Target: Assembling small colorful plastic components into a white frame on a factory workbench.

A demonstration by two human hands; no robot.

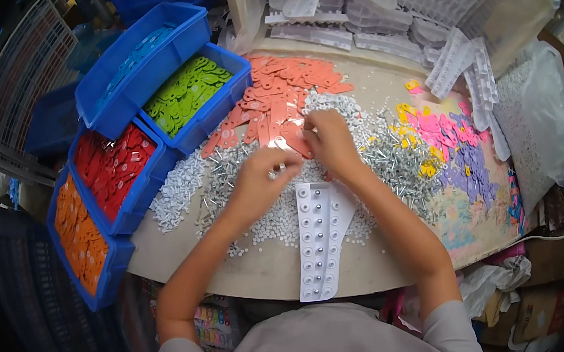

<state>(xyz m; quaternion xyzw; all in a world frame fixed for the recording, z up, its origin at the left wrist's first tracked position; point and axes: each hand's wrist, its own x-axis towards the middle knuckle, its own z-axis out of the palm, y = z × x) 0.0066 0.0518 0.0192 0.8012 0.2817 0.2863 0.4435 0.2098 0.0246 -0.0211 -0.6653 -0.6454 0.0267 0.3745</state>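
Okay, white plate (318, 254) runs 12-to-6, at 5 o'clock from left hand (262, 181); right hand (331, 140) nearer coral tags (280, 81); can't tell either grip.

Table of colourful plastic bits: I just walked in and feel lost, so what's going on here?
A person's left hand and right hand are close together at the near edge of the coral pieces; whether either grips one is unclear. A white moulded tray lies at the front edge of the table. Metal fasteners and small white parts are heaped around, and blue bins of coloured pieces stand at the left.
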